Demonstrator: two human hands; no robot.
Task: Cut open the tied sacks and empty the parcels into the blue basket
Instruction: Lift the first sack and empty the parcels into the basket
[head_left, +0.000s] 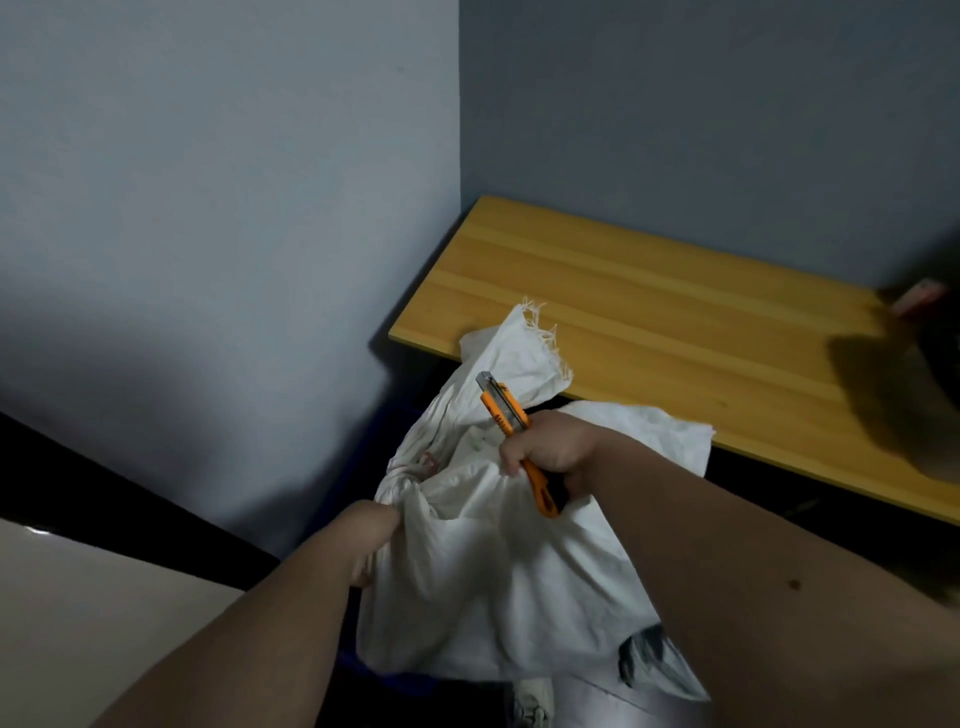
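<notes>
A white woven sack (498, 577) hangs in front of me, its frayed cut mouth pointing up toward the table. My left hand (371, 540) grips a bunched, knotted part of the sack at its left side. My right hand (545, 447) is closed around an orange utility knife (511, 426) with its blade end pointing up and left, and it also pinches sack cloth. A grey plastic parcel (660, 670) shows at the sack's lower right. Only a dark blue strip of the basket (410, 686) is visible under the sack.
A yellow wooden tabletop (675, 312) stands in the corner behind the sack, with a dark object (935, 353) at its right end. Grey walls meet behind it. A pale surface (78, 623) lies at lower left. A shoe (530, 701) shows below.
</notes>
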